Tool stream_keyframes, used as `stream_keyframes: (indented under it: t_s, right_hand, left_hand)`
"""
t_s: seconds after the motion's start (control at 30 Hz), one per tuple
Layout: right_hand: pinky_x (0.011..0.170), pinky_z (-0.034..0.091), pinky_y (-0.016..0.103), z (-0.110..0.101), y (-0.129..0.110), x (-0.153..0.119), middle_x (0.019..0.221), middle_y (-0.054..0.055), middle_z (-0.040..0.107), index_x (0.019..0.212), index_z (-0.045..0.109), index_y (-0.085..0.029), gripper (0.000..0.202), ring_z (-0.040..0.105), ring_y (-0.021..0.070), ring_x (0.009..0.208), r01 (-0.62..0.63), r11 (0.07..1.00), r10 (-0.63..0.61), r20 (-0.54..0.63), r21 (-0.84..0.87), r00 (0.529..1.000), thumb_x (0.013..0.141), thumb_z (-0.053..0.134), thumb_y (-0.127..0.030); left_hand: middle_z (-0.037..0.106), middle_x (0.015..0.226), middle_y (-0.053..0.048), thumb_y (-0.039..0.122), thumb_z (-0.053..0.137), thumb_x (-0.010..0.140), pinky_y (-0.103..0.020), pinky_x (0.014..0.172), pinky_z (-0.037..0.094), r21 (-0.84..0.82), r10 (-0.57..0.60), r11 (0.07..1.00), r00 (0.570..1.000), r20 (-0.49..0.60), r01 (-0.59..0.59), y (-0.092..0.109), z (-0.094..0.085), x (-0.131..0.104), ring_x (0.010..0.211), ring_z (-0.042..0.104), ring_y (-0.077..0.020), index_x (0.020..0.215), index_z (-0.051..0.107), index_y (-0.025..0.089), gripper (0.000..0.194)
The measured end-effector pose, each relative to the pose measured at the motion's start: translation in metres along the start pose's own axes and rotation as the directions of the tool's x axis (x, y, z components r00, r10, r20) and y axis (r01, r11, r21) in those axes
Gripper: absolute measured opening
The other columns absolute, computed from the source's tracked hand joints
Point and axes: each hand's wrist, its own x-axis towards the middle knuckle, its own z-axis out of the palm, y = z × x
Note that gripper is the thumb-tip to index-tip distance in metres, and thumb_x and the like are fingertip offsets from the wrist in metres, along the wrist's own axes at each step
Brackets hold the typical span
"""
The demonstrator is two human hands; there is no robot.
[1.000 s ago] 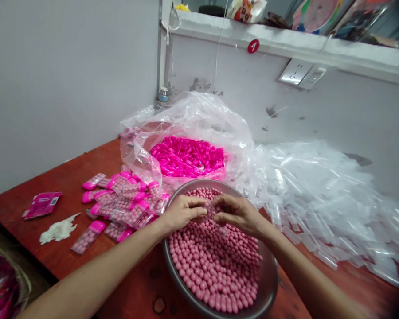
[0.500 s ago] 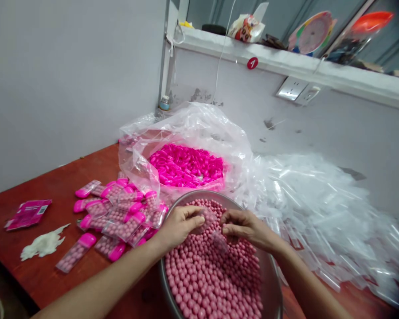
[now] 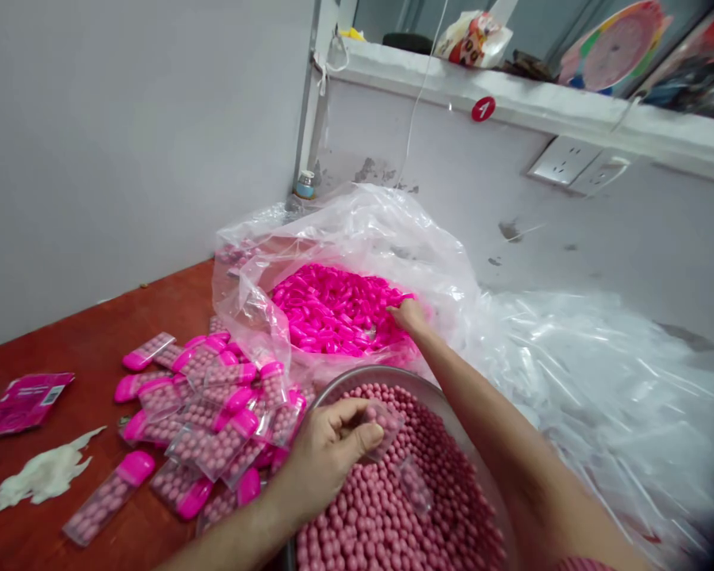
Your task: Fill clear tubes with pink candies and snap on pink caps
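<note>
My left hand [image 3: 339, 444] pinches a clear plastic tube [image 3: 385, 428] with pink balls in it, above the near side of a metal bowl [image 3: 362, 379]. Many round pink balls [image 3: 357, 515] fill that bowl, and a second clear tube [image 3: 415, 485] lies on top of them. Beyond the bowl, my right hand [image 3: 409, 314] reaches into an open clear plastic bag [image 3: 386, 218]. Its fingers are closed on a bright pink cap at the right edge of the heap of pink caps [image 3: 333, 309]; the fingertips are partly hidden.
Capped tubes of balls [image 3: 214, 444] lie piled left of the bowl. A pink packet [image 3: 24, 404] and a white scrap [image 3: 44, 476] are farther left. Clear empty tubes [image 3: 619, 396] heap up on the right. Behind are a wall socket [image 3: 565, 161] and a shelf [image 3: 535, 99].
My right hand has moved from over the bowl, forward into the bag of caps. My left hand still holds its tube, now slightly lower. The view has shifted to the left.
</note>
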Motion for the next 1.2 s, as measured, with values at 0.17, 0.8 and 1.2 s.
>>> stream_keyframes:
  t_s: [0.17,0.8,1.2]
  right_hand:
    - [0.077,0.043,0.037,0.014,-0.005,0.008,0.088,0.009,0.064,0.090,0.060,-0.012,0.026,0.059,0.0232,0.089,-0.084,0.993,0.086,-0.012,0.085,0.996,0.071,0.065,-0.030]
    - [0.068,0.051,0.031,-0.057,-0.009,-0.212,0.088,0.004,0.060,0.104,0.052,-0.021,0.024,0.060,0.0149,0.075,0.357,0.563,-0.613,0.087,0.746,0.785,0.083,0.053,-0.032]
    - [0.082,0.048,0.032,-0.076,0.005,-0.232,0.107,0.009,0.061,0.121,0.047,-0.020,0.033,0.059,0.0192,0.095,0.698,0.697,-0.653,-0.258,0.163,0.712,0.088,0.043,-0.024]
  left_hand:
    - [0.057,0.076,-0.002,0.029,0.058,0.076,-0.024,0.068,0.046,0.009,0.025,1.000,1.000,-0.019,-0.025,0.002,0.001,0.002,0.074,0.053,-0.0137,0.081,0.062,0.014,0.016]
    - [0.057,0.078,0.000,0.028,0.064,0.073,-0.024,0.070,0.048,-0.258,0.142,0.948,0.974,-0.175,-0.185,-0.002,-0.002,0.002,0.070,0.056,-0.0097,0.083,0.057,0.013,0.019]
    - [0.066,0.099,-0.005,0.030,0.056,0.077,-0.031,0.086,0.044,0.372,0.275,0.901,0.958,-0.088,-0.224,-0.006,0.000,-0.005,0.093,0.058,-0.0206,0.098,0.066,0.017,0.026]
